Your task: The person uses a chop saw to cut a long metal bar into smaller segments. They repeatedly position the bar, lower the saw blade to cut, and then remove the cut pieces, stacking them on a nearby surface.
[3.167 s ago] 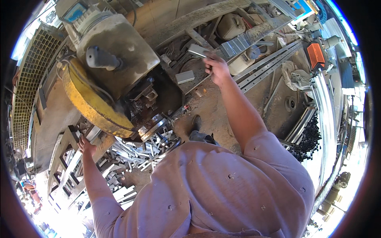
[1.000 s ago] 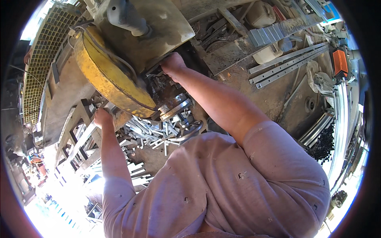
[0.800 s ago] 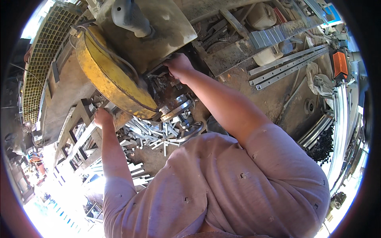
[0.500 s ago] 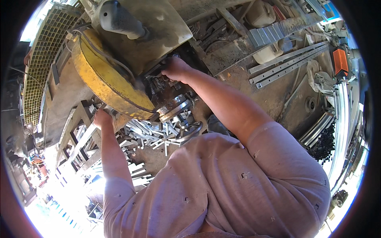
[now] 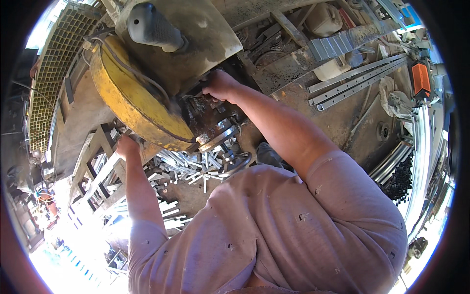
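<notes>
From up here I see the chop saw (image 5: 166,59) first: its dusty grey housing fills the upper middle of the view, with a round yellow blade guard (image 5: 132,105) curving down its left side and a grey handle grip (image 5: 152,27) sticking out near the top. Below the guard sits the saw's clamp, a metal vise (image 5: 218,137) with a threaded screw ending in a small handwheel (image 5: 235,164) just above my shirt. To the left runs a metal frame (image 5: 93,171) of square tube, slanting down toward the bright lower-left corner. Between the vise and the frame lies a heap of short cut metal pieces (image 5: 181,166) on the dirty floor. Off to the right, well apart from the saw, long flat metal strips (image 5: 357,81) lie side by side, with a small orange box (image 5: 421,78) beyond them.

My right hand (image 5: 220,85) reaches in under the saw housing, just above the vise, its fingers curled at the dark gap there (what they close on is hidden, so I cannot tell whether it grips anything). My left hand (image 5: 126,146) is down at the lower rim of the yellow guard, resting against the top of the frame; its fingers are bent, but I cannot tell if they clamp onto it.
</notes>
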Demonstrator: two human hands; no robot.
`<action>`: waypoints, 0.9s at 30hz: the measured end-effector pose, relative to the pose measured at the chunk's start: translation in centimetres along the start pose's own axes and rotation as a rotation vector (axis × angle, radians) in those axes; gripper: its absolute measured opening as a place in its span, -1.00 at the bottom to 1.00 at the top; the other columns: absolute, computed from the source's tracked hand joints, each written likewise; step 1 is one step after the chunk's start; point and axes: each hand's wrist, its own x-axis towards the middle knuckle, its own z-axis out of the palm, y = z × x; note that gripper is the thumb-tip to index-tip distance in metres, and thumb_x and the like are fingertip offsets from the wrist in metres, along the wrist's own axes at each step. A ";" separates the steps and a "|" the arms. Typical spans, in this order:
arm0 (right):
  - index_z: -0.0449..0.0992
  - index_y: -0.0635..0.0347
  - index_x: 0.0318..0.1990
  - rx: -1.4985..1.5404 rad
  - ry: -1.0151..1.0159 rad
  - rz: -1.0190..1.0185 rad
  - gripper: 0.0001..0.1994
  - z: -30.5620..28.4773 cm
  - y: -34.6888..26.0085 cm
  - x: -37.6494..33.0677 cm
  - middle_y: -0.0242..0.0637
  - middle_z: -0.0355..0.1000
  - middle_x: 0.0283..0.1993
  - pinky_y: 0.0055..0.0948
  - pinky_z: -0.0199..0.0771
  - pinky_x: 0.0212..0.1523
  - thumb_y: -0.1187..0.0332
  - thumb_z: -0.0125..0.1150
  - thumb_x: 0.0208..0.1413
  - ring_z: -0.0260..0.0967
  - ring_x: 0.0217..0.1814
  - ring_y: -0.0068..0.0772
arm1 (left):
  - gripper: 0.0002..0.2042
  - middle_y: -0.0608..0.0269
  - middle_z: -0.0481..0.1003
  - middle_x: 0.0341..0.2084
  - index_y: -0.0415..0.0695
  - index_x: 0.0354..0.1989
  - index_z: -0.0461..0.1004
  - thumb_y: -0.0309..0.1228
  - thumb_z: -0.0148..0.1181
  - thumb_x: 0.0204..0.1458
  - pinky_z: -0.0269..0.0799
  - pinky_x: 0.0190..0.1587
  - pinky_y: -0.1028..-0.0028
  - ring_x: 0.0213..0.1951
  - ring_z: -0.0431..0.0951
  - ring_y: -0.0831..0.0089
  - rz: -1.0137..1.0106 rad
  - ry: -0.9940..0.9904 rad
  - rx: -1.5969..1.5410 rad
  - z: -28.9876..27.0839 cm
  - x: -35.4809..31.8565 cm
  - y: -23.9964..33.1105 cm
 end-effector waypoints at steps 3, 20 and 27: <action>0.56 0.39 -0.17 0.043 0.039 -0.017 -0.77 0.0 -0.3 -0.3 -0.27 0.44 -0.57 -0.42 0.24 -0.74 0.53 0.29 -0.03 0.37 -0.69 -0.43 | -0.74 0.11 0.64 -0.08 0.01 -0.03 0.56 -0.22 0.02 0.25 0.59 -0.06 0.11 -0.02 0.66 0.10 0.027 -0.001 -0.008 -0.4 -0.4 0.6; 0.57 0.35 0.00 0.020 0.009 -0.100 -0.65 -0.5 1.1 1.2 -0.06 0.55 -0.43 -0.35 0.58 -0.54 0.54 0.21 0.00 0.54 -0.56 -0.28 | -0.51 0.14 0.67 -0.16 0.04 -0.08 0.65 0.17 0.14 0.09 0.61 -0.10 0.20 -0.09 0.69 0.17 0.043 0.099 -0.099 1.1 0.4 -0.3; 0.56 0.34 0.08 -0.015 -0.054 -0.046 -0.55 -0.3 0.8 1.4 -0.02 0.58 -0.29 -0.37 0.63 -0.54 0.53 0.31 -0.06 0.60 -0.47 -0.25 | -0.50 0.24 0.67 -0.14 0.08 -0.01 0.62 0.17 0.15 0.07 0.60 -0.11 0.25 -0.09 0.69 0.26 0.080 0.230 -0.125 5.4 3.4 -2.3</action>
